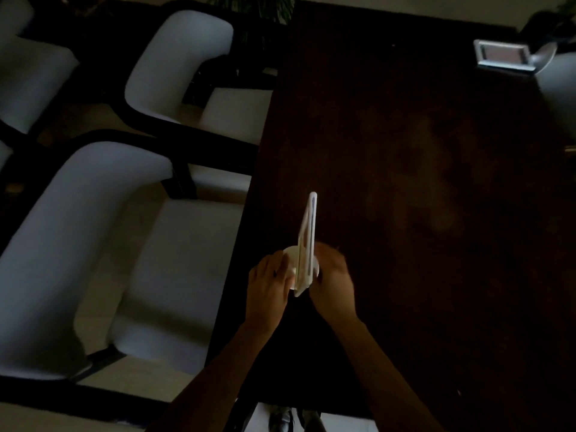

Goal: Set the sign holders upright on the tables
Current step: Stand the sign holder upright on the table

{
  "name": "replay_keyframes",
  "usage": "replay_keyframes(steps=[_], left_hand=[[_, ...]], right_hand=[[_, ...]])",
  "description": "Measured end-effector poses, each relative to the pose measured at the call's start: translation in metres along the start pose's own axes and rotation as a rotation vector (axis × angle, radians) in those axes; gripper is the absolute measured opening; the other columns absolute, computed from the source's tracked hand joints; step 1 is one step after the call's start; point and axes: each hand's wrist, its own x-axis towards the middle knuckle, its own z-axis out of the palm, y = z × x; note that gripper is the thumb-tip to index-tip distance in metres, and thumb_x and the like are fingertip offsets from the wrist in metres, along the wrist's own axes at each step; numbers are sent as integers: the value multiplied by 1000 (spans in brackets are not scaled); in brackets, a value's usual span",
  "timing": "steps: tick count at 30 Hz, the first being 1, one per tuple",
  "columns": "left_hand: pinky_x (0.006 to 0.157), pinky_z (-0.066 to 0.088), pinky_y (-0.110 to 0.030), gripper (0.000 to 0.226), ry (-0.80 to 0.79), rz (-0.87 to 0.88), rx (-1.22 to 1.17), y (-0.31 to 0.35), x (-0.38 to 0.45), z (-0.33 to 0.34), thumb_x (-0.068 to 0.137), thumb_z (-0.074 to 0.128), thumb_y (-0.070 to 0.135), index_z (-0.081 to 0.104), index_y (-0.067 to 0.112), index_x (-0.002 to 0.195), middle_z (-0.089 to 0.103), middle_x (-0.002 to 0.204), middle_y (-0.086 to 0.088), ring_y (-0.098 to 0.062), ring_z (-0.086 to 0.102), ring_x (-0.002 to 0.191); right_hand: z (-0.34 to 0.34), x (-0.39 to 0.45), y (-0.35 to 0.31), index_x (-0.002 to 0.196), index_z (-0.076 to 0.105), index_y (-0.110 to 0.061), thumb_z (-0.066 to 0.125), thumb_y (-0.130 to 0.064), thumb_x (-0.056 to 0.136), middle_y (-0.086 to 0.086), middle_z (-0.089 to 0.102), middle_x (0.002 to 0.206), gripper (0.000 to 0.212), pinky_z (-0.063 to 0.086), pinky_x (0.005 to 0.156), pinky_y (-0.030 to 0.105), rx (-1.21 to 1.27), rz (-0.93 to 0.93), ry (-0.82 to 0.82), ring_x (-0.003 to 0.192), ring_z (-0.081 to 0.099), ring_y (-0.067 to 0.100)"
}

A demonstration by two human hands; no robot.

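A white sign holder (308, 235) stands upright on edge near the left side of a dark wooden table (420, 182), its thin panel pointing away from me over a round white base. My left hand (269, 286) holds the base from the left. On the right side of the base, my right hand (333, 283) grips the holder, slightly blurred. A second sign holder (503, 56) with a silver frame stands at the table's far right corner.
Two white upholstered chairs with black frames, the nearer chair (103, 251) and the farther chair (184, 70), stand along the table's left edge. Another white chair (28, 70) is at the far left. A plant (265, 7) sits beyond the table's far end.
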Motion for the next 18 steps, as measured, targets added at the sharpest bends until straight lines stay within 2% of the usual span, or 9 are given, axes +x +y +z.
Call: replay_keyframes(steps=[2,3,4,6,11,18], left_hand=[[91,53,-42,34,20,18,-54,-2,1,6,87,60,30,54,17,117,64,125,-7,-23,58,119],[90,53,-42,32,30,27,-82,-3,1,8,86,63,27,54,17,116,64,124,-8,-24,58,119],[89,53,-43,32,42,28,-115,-2,1,9,85,65,23,54,16,115,65,122,-9,-25,60,116],[86,54,-44,31,65,30,-175,1,1,11,86,66,20,57,13,114,67,117,-12,-26,62,111],[90,53,-42,33,21,79,-104,19,6,23,85,66,23,63,6,114,67,117,-12,-25,62,113],[89,57,-41,49,-53,141,77,70,8,28,67,82,18,65,7,111,68,119,-14,-26,63,114]], right_hand=[[14,-4,15,135,45,-17,50,-18,91,3,44,146,44,31,115,44,-86,-71,-116,139,33,20],[17,-5,19,139,41,-17,49,-17,92,3,38,151,47,19,120,43,-135,-89,-140,143,24,20],[18,-6,21,142,37,-16,48,-16,93,3,32,154,50,9,120,39,-186,-99,-148,145,18,20],[16,-7,26,145,31,-17,45,-17,94,2,25,157,53,-2,116,35,-268,-130,-128,147,10,19],[8,-12,49,146,30,-18,45,-20,95,0,25,157,53,-3,117,39,-324,-114,-99,147,6,20],[-16,-18,86,145,30,-19,51,-21,91,2,28,156,58,0,116,42,-343,-93,-69,147,8,24]])
